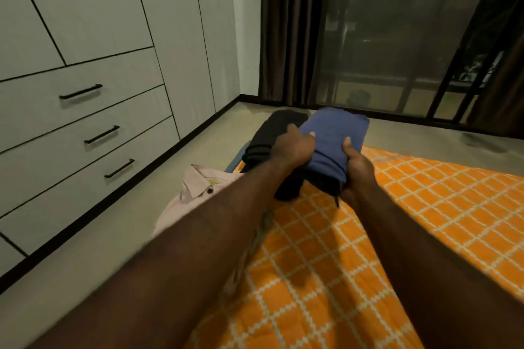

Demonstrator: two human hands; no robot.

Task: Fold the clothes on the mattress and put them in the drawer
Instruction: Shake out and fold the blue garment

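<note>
A folded blue garment [334, 136] is held between both hands above the far corner of the mattress [354, 249], which has an orange checked cover. My left hand [295, 147] grips its left side and my right hand [355, 164] grips its right side from below. A folded black garment [272, 136] lies just left of it, partly under my left hand. A pale pink collared shirt [195, 187] lies at the mattress's left edge, partly hidden by my left forearm. Three shut drawers [85, 133] with black handles are in the wardrobe on the left.
The white wardrobe [99, 8] fills the left wall, with a strip of bare floor [113, 235] between it and the mattress. Dark curtains [289, 31] and a glass sliding door [397, 37] stand behind the mattress.
</note>
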